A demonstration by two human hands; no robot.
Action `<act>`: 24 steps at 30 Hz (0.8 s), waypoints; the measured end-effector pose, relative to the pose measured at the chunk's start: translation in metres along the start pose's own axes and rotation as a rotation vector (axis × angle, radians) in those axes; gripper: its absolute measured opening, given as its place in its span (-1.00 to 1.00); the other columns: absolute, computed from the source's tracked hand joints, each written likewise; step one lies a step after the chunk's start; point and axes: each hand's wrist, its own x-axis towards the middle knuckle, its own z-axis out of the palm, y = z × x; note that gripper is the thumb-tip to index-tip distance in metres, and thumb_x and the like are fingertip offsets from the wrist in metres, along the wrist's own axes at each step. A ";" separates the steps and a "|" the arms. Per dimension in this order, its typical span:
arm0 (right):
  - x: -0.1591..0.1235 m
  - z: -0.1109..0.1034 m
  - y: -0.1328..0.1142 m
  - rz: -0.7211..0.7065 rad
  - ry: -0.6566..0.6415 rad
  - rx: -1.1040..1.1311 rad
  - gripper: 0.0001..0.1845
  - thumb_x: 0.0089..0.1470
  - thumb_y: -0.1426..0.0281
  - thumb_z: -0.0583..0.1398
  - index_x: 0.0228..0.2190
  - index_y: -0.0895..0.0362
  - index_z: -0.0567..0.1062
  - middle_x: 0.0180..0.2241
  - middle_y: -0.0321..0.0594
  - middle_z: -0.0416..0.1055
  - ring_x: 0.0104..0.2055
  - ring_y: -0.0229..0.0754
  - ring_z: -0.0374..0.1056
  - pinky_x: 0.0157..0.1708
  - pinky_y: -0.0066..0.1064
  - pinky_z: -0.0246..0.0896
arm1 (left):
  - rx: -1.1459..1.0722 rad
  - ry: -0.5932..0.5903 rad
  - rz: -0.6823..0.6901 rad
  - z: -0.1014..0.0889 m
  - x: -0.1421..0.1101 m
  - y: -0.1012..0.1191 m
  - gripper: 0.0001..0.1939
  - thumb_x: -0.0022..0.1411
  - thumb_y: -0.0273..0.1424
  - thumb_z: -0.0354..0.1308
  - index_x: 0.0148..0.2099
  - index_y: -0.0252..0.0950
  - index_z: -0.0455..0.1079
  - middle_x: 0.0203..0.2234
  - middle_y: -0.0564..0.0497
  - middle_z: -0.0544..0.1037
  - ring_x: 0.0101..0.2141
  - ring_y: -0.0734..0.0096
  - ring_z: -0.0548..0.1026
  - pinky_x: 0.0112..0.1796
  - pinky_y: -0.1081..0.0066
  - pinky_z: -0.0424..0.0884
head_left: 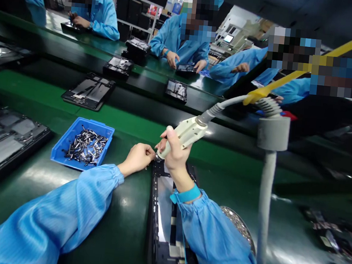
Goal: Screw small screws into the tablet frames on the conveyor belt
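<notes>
Table (119, 230): glossy green, an open device (162, 213) under your right sleeve (206, 226).
Right hand (177, 153): your fingers wrap a corded driver (191, 131).
Left hand (138, 159): your fingers bunch beside its tip; whether they pinch anything, I cannot tell.
Blue tray (63, 142): metal parts (87, 145).
Opposite: workers (104, 21) in blue smocks, a lit screen (228, 38) behind.

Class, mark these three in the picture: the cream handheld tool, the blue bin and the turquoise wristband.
Cream handheld tool (191, 131): head view, on its thick body.
Blue bin (97, 125): head view, on its far wall.
Turquoise wristband (189, 194): head view, on the strap.
</notes>
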 end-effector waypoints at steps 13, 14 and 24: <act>-0.001 -0.060 -0.074 -0.361 0.223 0.166 -0.48 0.04 -0.05 0.30 -0.22 0.15 0.58 -0.76 -0.54 0.20 -0.73 -0.34 0.18 -0.54 -0.39 0.39 | 0.214 0.105 0.159 -0.006 -0.008 0.005 -0.87 0.31 -0.44 0.18 -0.20 -0.32 0.57 -0.31 -0.07 0.65 -0.34 0.28 0.60 -0.20 0.26 0.55; -0.001 -0.078 -0.076 -0.368 0.285 0.112 -0.48 0.03 -0.04 0.31 -0.21 0.15 0.58 -0.75 -0.54 0.21 -0.72 -0.33 0.19 -0.51 -0.36 0.42 | 0.251 0.121 0.235 -0.003 -0.020 0.010 -0.83 0.34 -0.43 0.15 -0.13 -0.30 0.57 -0.20 -0.11 0.66 -0.21 0.23 0.61 -0.07 0.19 0.54; -0.006 -0.258 -0.025 0.107 0.412 -0.676 -0.33 -0.28 -0.07 0.42 -0.24 0.17 0.60 -0.31 -0.02 0.64 -0.14 0.19 0.56 -0.04 -0.02 0.39 | 1.143 -0.180 1.072 0.099 -0.161 -0.033 -0.41 0.52 -0.14 0.00 0.38 -0.45 0.31 0.34 -0.26 0.38 0.31 -0.14 0.36 0.26 -0.08 0.34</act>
